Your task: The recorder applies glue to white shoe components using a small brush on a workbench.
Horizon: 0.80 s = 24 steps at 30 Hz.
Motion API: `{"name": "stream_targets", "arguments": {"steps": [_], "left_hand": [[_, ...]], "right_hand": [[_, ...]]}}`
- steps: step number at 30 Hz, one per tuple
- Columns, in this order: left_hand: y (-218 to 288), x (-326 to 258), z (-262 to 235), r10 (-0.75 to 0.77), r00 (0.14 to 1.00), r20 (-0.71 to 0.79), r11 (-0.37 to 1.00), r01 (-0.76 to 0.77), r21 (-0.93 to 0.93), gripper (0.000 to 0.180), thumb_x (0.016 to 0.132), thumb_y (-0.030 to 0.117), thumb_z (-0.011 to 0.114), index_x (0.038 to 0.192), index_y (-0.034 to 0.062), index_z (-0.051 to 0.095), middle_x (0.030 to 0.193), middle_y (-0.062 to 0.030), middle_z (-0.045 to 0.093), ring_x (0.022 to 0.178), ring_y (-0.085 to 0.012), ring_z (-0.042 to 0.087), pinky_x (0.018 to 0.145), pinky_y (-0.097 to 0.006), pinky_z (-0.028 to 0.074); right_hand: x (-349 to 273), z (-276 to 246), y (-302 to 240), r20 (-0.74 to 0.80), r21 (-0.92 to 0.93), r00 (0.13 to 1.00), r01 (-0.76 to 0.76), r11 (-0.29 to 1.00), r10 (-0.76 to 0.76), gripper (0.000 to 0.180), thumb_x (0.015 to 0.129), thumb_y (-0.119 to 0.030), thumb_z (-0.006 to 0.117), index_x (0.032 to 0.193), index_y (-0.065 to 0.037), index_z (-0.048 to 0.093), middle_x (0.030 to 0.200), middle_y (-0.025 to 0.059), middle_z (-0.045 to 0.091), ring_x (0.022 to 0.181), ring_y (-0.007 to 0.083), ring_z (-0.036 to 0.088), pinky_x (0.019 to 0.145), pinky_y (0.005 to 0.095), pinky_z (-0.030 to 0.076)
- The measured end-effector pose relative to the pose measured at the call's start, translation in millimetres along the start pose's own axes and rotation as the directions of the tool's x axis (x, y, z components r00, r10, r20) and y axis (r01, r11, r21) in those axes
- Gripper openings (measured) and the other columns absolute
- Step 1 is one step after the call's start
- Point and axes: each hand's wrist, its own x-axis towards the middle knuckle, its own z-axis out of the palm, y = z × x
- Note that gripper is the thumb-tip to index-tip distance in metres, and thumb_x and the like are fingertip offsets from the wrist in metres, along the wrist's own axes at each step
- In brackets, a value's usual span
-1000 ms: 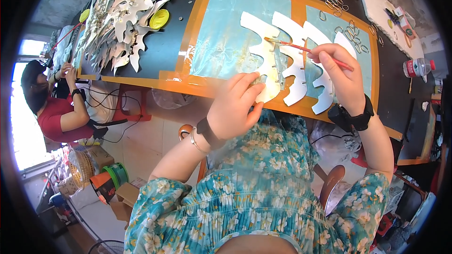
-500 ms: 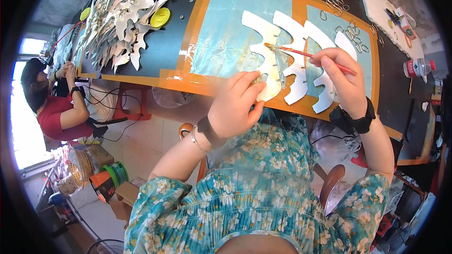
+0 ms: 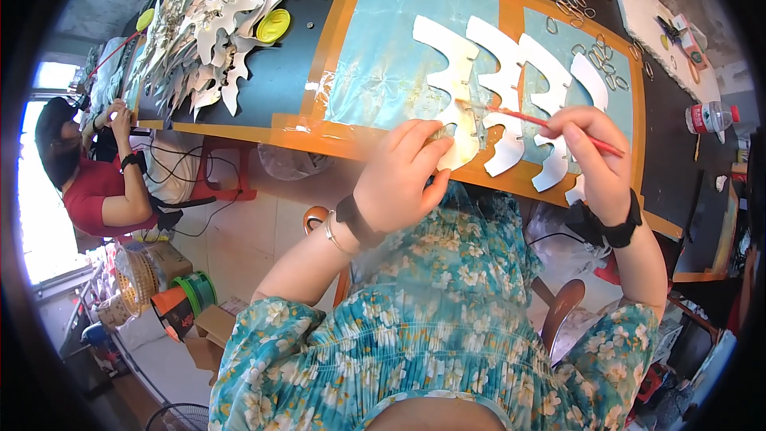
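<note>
My left hand (image 3: 400, 175) rests its fingertips on the lower left edge of a white curved cut-out piece (image 3: 460, 60); its fingers are stretched out and the thumb is apart from them. Yellowish wet coating covers the lower part of this piece. In my closed right hand (image 3: 594, 148) is a thin red-handled paintbrush (image 3: 527, 118), its tip touching the piece near the middle. Three similar white cut-outs stand in a row to the right, including a second piece (image 3: 499, 52), a third piece (image 3: 542, 64) and a rightmost piece (image 3: 590, 84) partly hidden by my right hand.
Blue sheeting (image 3: 383, 56) edged with orange tape covers the work area. Spiky white cut-outs (image 3: 195, 40) are heaped at left beside a yellow lid (image 3: 274, 25). Metal rings (image 3: 570, 4) lie at the back right; a bottle (image 3: 712, 116) stands right. Another person (image 3: 96, 168) sits at far left.
My right hand has moved slightly right and toward me, drawing the brush tip down the piece. My left hand stays nearly in place. The person at left has shifted their hands.
</note>
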Motion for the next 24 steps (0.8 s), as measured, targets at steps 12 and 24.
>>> {"name": "stream_targets", "arguments": {"steps": [12,24], "left_hand": [[1,-1,-1,-0.009,1.0,-0.009,1.0,0.009,0.004,0.035,0.08,0.006,0.072,0.114,-0.0002,0.063,0.123,-0.0192,0.059,0.113,-0.038,0.058,0.099,-0.045,0.048],[1,-1,-1,-0.017,1.0,-0.013,1.0,0.017,-0.011,0.033,0.08,0.007,0.073,0.111,0.0004,0.063,0.121,-0.019,0.059,0.112,-0.0385,0.057,0.098,-0.045,0.047]], "right_hand": [[-23,-8,-11,0.118,-0.143,0.988,0.12,0.982,-0.104,0.016,0.098,-0.006,0.052,0.096,0.002,0.066,0.095,0.0114,0.068,0.088,0.0195,0.061,0.084,0.0321,0.047],[-20,2,0,0.052,-0.156,0.997,0.059,0.986,-0.051,0.016,0.099,-0.01,0.054,0.097,0.001,0.067,0.096,0.01,0.068,0.089,0.0185,0.061,0.083,0.0305,0.046]]}}
